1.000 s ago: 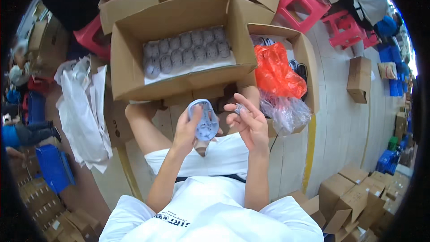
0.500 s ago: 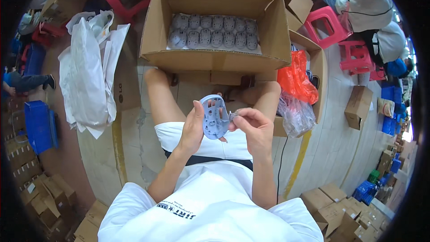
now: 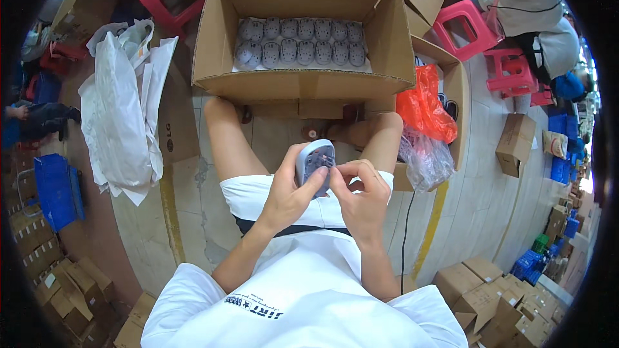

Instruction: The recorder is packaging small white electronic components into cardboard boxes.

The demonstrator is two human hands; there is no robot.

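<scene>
Above my lap I hold a pale blue-grey oval plastic shell (image 3: 307, 154), hollow and pierced with holes, tilted upright. My left hand (image 3: 288, 188) is closed round its left side, the thumb pressing into the hollow. At the shell's right edge my right hand (image 3: 360, 188) works with thumb and forefinger pinched together, touching the inner side. What lies between those fingertips is hidden. Beyond my knees stands an open cardboard box (image 3: 303, 84). Several similar grey shells with holes (image 3: 305, 53) lie inside it in two rows on a white sheet.
White plastic wrapping (image 3: 122, 116) hangs at the left over cardboard. To the right, a carton (image 3: 456, 84) holds a red plastic bag (image 3: 425, 106) and clear plastic (image 3: 425, 161). A black cable (image 3: 405, 238) runs along the floor. Pink stools (image 3: 465, 29) and a person (image 3: 538, 19) are at the far right.
My left thumb has come over into the shell's hollow. My right fingertips have moved left, from a small grey piece at the edge to the shell's inner side. The shell has turned slightly.
</scene>
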